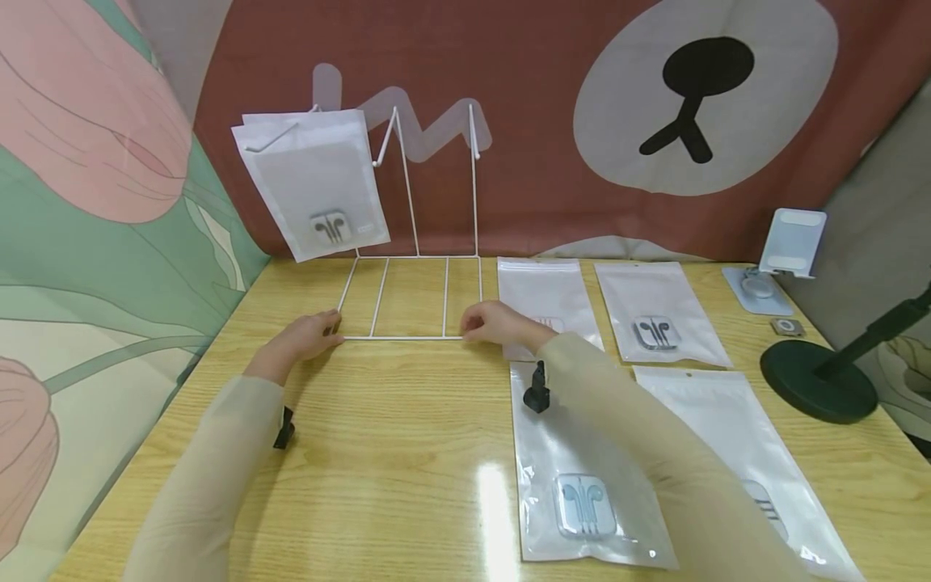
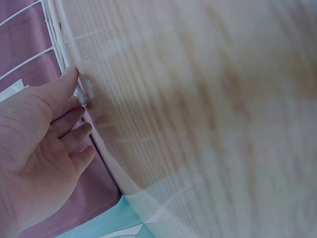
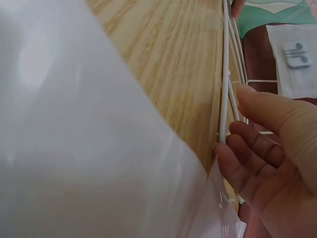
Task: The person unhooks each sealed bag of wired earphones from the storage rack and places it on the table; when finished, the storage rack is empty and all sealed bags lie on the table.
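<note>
A white wire display rack [image 1: 403,338] stands on the table, its upright back bearing hooks. My left hand [image 1: 304,335] pinches the rack's front left corner between thumb and fingers; in the left wrist view that hand [image 2: 47,129] partly hides the corner. At the front right corner my right hand [image 1: 502,323] holds the wire, and in the right wrist view the thumb and curled fingertips of the hand [image 3: 270,148] meet around it. White pouches [image 1: 313,174] hang overlapped on the left hook, the front one showing earphones in a case. The other hooks [image 1: 385,139] carry nothing.
On the right lie several white zip pouches: one [image 1: 545,283] partly under my right hand, one [image 1: 658,291] behind, a larger one [image 1: 545,453] in front, another [image 1: 698,404] partly under my sleeve. Beyond are a phone stand [image 1: 791,242], a small square item [image 1: 787,326] and a dark round base [image 1: 815,384].
</note>
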`<action>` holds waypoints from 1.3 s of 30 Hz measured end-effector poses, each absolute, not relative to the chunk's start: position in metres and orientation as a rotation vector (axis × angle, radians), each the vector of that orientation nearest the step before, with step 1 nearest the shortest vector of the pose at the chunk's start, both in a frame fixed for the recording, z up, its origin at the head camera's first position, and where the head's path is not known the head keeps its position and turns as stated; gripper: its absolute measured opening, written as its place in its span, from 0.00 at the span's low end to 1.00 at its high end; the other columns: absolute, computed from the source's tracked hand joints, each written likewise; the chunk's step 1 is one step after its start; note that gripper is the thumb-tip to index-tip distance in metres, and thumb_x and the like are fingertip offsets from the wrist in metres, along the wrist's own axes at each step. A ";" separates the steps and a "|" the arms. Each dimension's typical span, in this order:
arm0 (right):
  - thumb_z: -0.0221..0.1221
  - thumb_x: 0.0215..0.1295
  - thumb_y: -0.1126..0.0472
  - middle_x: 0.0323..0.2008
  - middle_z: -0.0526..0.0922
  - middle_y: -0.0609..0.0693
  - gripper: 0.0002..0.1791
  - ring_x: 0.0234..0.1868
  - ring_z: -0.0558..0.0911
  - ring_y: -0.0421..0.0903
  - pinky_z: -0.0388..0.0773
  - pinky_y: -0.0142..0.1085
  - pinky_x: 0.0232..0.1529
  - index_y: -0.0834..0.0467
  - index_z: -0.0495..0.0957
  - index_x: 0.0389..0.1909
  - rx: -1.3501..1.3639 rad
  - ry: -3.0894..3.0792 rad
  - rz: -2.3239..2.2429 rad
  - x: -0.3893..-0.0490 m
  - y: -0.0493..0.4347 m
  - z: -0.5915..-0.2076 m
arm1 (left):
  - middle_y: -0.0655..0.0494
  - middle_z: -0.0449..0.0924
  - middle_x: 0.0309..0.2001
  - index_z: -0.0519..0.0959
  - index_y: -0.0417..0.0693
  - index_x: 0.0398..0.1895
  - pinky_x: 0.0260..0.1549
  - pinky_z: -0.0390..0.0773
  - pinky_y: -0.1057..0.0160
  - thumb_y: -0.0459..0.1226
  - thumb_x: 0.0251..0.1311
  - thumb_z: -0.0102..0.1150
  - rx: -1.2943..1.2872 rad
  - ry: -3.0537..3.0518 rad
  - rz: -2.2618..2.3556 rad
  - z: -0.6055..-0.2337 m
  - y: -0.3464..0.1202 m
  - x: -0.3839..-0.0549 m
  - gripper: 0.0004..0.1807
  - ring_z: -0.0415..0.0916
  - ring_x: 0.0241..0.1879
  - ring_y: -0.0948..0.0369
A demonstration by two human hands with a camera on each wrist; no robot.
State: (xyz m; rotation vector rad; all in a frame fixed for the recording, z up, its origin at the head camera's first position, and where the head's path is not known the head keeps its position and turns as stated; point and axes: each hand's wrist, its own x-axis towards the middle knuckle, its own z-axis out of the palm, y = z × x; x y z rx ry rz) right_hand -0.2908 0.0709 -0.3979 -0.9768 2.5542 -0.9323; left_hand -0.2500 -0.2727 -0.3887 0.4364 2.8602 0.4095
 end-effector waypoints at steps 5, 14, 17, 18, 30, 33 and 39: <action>0.65 0.54 0.66 0.27 0.80 0.47 0.05 0.31 0.76 0.41 0.74 0.30 0.36 0.62 0.80 0.30 -0.988 2.559 -0.889 -0.292 0.064 -0.401 | 0.30 0.54 0.64 0.61 0.29 0.62 0.58 0.56 0.42 0.39 0.66 0.49 0.430 2.860 0.404 -0.389 -0.272 -0.251 0.27 0.54 0.61 0.35; 0.63 0.54 0.69 0.25 0.79 0.47 0.01 0.29 0.75 0.40 0.72 0.29 0.33 0.62 0.80 0.27 -0.971 2.574 -0.885 -0.295 0.062 -0.406 | 0.29 0.54 0.63 0.63 0.29 0.60 0.58 0.57 0.42 0.38 0.66 0.49 0.453 2.869 0.395 -0.389 -0.272 -0.251 0.25 0.55 0.60 0.35; 0.62 0.55 0.70 0.25 0.79 0.47 0.02 0.29 0.75 0.40 0.72 0.28 0.33 0.61 0.79 0.26 -0.956 2.575 -0.890 -0.295 0.062 -0.407 | 0.30 0.54 0.64 0.62 0.30 0.61 0.58 0.57 0.42 0.38 0.66 0.49 0.442 2.864 0.402 -0.390 -0.272 -0.252 0.26 0.55 0.60 0.35; 0.62 0.55 0.70 0.25 0.79 0.47 0.02 0.29 0.75 0.40 0.72 0.28 0.33 0.61 0.79 0.26 -0.949 2.576 -0.891 -0.296 0.063 -0.408 | 0.30 0.54 0.64 0.62 0.30 0.61 0.58 0.57 0.42 0.39 0.66 0.49 0.442 2.863 0.406 -0.390 -0.271 -0.252 0.26 0.54 0.60 0.35; 0.60 0.55 0.71 0.24 0.78 0.46 0.03 0.28 0.73 0.39 0.71 0.28 0.32 0.60 0.79 0.26 -0.953 2.566 -0.872 -0.296 0.064 -0.408 | 0.30 0.64 0.59 0.63 0.32 0.62 0.57 0.58 0.42 0.43 0.68 0.46 0.332 2.956 0.676 -0.374 -0.282 -0.260 0.27 0.59 0.59 0.37; 0.60 0.55 0.71 0.24 0.77 0.46 0.03 0.28 0.73 0.39 0.71 0.28 0.32 0.60 0.79 0.26 -0.945 2.564 -0.873 -0.297 0.064 -0.409 | 0.30 0.59 0.61 0.60 0.30 0.64 0.58 0.55 0.41 0.44 0.69 0.43 0.279 3.058 0.781 -0.358 -0.286 -0.264 0.29 0.54 0.61 0.36; 0.60 0.56 0.70 0.24 0.77 0.46 0.03 0.29 0.73 0.39 0.71 0.28 0.33 0.60 0.79 0.26 -0.940 2.551 -0.880 -0.299 0.063 -0.409 | 0.30 0.60 0.60 0.61 0.28 0.62 0.60 0.55 0.45 0.37 0.68 0.43 0.179 3.324 1.122 -0.326 -0.292 -0.277 0.25 0.55 0.61 0.39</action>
